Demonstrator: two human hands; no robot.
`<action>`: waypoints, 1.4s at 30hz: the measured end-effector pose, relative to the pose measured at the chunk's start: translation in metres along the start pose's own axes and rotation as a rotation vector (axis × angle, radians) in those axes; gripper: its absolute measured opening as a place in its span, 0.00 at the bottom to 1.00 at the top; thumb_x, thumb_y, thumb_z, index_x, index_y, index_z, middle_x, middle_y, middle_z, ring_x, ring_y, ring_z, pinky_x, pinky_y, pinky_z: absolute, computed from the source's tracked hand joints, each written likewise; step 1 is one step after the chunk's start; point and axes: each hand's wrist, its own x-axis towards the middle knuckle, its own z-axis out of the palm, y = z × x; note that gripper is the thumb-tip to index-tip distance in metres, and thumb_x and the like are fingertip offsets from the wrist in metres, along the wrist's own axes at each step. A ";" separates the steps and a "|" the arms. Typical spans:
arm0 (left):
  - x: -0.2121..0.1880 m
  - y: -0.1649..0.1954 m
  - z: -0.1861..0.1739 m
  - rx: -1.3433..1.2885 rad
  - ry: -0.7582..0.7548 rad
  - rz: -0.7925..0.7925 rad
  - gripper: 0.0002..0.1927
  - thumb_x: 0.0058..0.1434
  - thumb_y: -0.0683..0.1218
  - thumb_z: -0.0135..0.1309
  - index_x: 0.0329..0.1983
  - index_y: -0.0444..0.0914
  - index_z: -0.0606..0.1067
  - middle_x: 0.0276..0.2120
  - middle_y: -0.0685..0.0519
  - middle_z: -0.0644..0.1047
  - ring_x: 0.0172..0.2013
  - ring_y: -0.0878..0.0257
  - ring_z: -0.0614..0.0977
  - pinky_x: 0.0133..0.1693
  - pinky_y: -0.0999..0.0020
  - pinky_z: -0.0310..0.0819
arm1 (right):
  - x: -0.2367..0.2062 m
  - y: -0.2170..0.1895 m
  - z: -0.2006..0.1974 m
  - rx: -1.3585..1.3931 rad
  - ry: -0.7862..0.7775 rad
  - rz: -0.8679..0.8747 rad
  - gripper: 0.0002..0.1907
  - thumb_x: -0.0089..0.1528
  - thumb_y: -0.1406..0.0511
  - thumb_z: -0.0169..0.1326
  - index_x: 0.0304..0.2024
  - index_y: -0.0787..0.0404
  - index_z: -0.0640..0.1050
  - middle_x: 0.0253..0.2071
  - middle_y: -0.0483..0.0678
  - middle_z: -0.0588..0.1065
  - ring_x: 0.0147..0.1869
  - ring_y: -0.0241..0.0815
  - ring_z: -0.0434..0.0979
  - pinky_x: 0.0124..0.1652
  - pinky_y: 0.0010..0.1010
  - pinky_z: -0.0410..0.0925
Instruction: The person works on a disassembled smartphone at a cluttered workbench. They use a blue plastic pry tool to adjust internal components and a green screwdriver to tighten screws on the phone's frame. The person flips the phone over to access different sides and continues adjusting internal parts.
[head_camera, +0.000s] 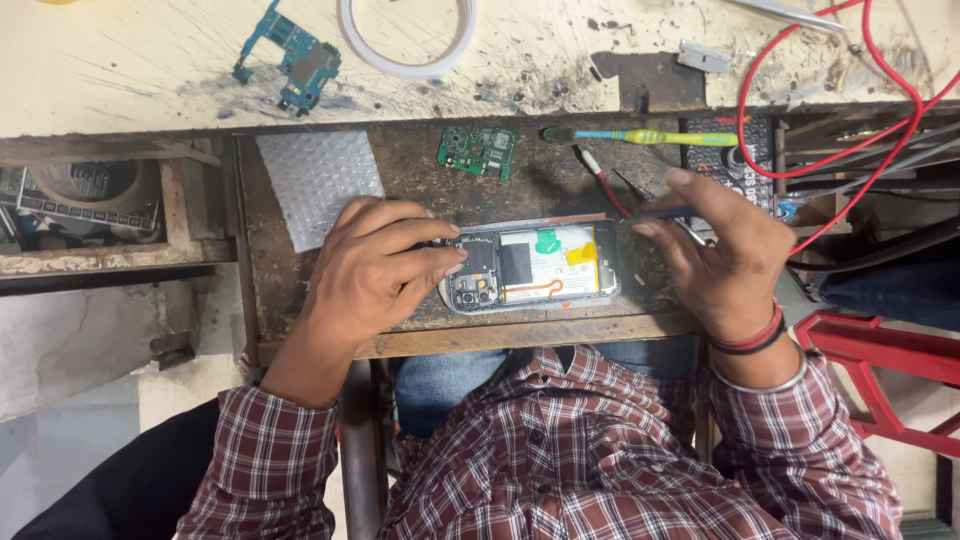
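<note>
My left hand (375, 265) presses fingertips flat, ungripped, on the opened phone (530, 266) at the scarred worktop's (420, 180) front edge, its glossy battery bearing green and yellow tabs, while my right hand (725, 260) pinches a thin blue tool (660, 213).

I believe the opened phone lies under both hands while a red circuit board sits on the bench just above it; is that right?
Not quite: the head view shows the circuit board above the phone is green, not red. The rest holds: the left hand rests on the phone's camera end and the right hand is at its other end, holding a thin tool.
</note>
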 end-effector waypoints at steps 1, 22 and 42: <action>0.001 -0.001 0.000 -0.006 -0.001 0.007 0.04 0.58 0.47 0.66 0.37 0.45 0.86 0.44 0.58 0.84 0.50 0.60 0.80 0.51 0.59 0.70 | 0.000 0.001 0.000 0.104 -0.038 -0.022 0.30 0.61 0.78 0.65 0.62 0.57 0.69 0.48 0.57 0.80 0.51 0.49 0.85 0.49 0.34 0.76; 0.003 -0.001 -0.004 -0.020 -0.017 0.014 0.05 0.58 0.46 0.67 0.37 0.44 0.86 0.44 0.58 0.84 0.50 0.59 0.80 0.50 0.59 0.69 | 0.007 -0.006 0.001 0.069 -0.022 0.019 0.24 0.58 0.78 0.64 0.55 0.66 0.71 0.45 0.59 0.80 0.49 0.52 0.84 0.47 0.33 0.74; 0.001 -0.002 -0.002 -0.059 -0.001 -0.010 0.04 0.59 0.46 0.67 0.37 0.45 0.86 0.44 0.58 0.84 0.49 0.60 0.80 0.50 0.60 0.70 | -0.002 -0.004 0.008 0.089 -0.061 0.085 0.24 0.64 0.77 0.65 0.59 0.62 0.72 0.45 0.54 0.82 0.50 0.45 0.86 0.48 0.30 0.76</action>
